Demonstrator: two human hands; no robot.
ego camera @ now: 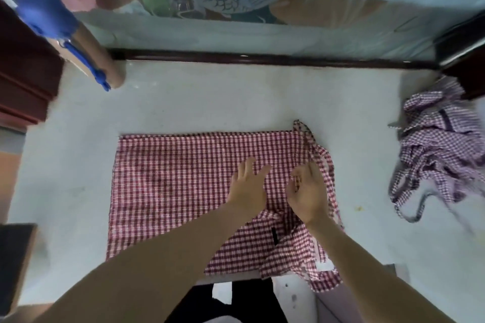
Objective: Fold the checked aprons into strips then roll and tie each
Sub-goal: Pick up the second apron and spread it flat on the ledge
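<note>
Red-and-white checked cotton apron (pixel 178 186) lying spread on the pale grey counter (pixel 183 102), both hands working over its right end.

The apron's long axis is running left to right across the counter, with the bib and checked fabric straps (pixel 324 165) bunching at the right end, directly under the hands. The left hand (pixel 248 186) is hovering palm down with fingers straight and apart, gripping nothing. The right hand (pixel 307 191) is turning palm up, fingers loosely apart; whether it is pinching a strap cannot be told. The right hand is lying nearer the straps, so it is probably better placed for tucking them inward. A crumpled purple-and-white checked apron (pixel 435 149) is waiting well apart at the right.
</note>
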